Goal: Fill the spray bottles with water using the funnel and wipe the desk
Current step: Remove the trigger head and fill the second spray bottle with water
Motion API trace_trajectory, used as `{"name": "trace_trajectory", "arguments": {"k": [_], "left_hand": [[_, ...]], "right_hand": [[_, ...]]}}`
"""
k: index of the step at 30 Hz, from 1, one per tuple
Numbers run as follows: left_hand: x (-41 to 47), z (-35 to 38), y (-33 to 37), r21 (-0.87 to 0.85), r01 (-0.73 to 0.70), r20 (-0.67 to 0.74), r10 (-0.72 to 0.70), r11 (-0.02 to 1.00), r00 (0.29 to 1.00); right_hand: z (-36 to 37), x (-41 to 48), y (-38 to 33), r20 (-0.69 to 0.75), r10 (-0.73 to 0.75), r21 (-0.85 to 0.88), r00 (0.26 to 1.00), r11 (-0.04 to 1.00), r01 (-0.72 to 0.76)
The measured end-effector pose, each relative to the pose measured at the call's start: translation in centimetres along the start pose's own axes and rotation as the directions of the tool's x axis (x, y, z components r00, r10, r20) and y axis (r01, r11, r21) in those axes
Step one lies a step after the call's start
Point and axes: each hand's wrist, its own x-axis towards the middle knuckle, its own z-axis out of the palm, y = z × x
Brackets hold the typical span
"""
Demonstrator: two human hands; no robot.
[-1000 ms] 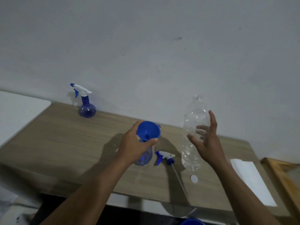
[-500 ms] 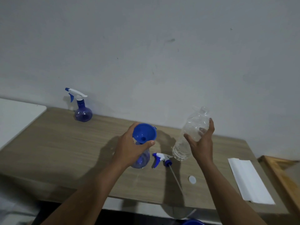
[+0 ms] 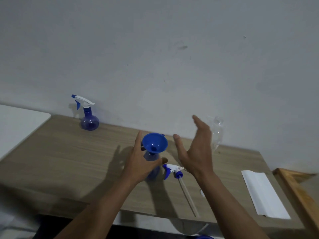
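Observation:
An open blue spray bottle (image 3: 152, 171) stands mid-desk with a blue funnel (image 3: 154, 143) in its neck. My left hand (image 3: 140, 163) wraps around the bottle just below the funnel. Spread and blurred, my right hand (image 3: 196, 150) is raised to the right of the funnel, with nothing between thumb and fingers. A clear plastic water bottle (image 3: 217, 133) shows tilted just behind that hand, near the wall; contact with it is hidden. The bottle's spray head (image 3: 173, 169) with its long tube lies on the wooden desk (image 3: 69, 161). A second spray bottle (image 3: 88, 116) stands assembled at the back left.
A folded white cloth (image 3: 264, 192) lies at the desk's right end. A small white cap (image 3: 202, 193) rests by my right forearm. A wooden frame (image 3: 296, 192) sits beyond the right edge, a white surface (image 3: 17, 123) adjoins the left, and the wall runs along the back.
My right hand has let its fingers spread and moved left toward the funnel; the clear bottle now shows behind it near the wall. My left hand stays on the spray bottle.

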Motion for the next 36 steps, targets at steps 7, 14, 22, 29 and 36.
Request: {"name": "trace_trajectory", "arguments": {"k": [7, 14, 22, 29, 36], "left_hand": [[1.0, 0.9, -4.5, 0.121, 0.167, -0.018, -0.166, 0.979, 0.986], [1.5, 0.6, -4.0, 0.166, 0.170, 0.015, -0.175, 0.971, 0.985], [1.4, 0.7, -3.7, 0.211, 0.161, 0.007, -0.166, 0.964, 0.986], [0.5, 0.2, -5.3, 0.131, 0.078, -0.020, -0.076, 0.988, 0.997], [0.7, 0.5, -5.7, 0.083, 0.034, -0.025, -0.032, 0.996, 0.999]], "right_hand": [[3.4, 2.1, -1.9, 0.700, 0.169, -0.217, 0.694, 0.976, -0.020], [4.0, 5.1, -2.9, 0.788, 0.165, -0.252, 0.592, 0.966, 0.065], [2.8, 6.6, -3.2, 0.792, 0.194, -0.269, 0.579, 0.962, 0.046], [0.7, 7.5, 0.0, 0.652, 0.320, -0.066, 0.687, 0.927, -0.369], [6.7, 3.2, 4.9, 0.599, 0.429, 0.002, 0.676, 0.843, -0.537]]}}
